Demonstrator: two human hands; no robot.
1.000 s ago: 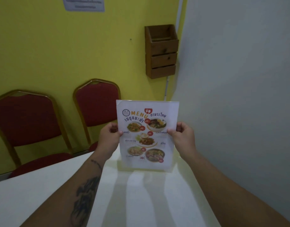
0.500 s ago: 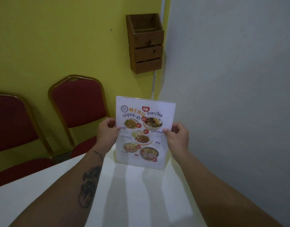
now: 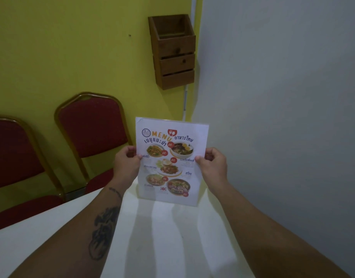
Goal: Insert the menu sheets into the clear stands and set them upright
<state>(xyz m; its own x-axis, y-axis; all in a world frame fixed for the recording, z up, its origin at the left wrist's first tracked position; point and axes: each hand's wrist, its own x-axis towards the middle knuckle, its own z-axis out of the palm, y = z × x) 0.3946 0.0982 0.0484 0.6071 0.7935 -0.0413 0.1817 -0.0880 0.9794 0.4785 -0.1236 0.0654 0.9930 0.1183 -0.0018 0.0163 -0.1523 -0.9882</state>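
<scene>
A clear stand holding a menu sheet [image 3: 170,161] with food photos stands upright at the far corner of the white table [image 3: 162,237]. My left hand [image 3: 127,163] grips its left edge at mid-height. On the opposite edge, at about the same height, my right hand [image 3: 212,163] holds it. The stand's bottom edge sits at or just above the tabletop; contact cannot be made out. The sheet faces me and tilts slightly to the right.
Two red chairs with gold frames [image 3: 94,133] [image 3: 14,157] stand beyond the table's left side against a yellow wall. A wooden wall box [image 3: 173,55] hangs above. A grey wall [image 3: 283,117] runs close along the table's right.
The stand and both hands sit slightly lower and further left in the picture than a second ago as the view shifted right; the grip of both hands is unchanged.
</scene>
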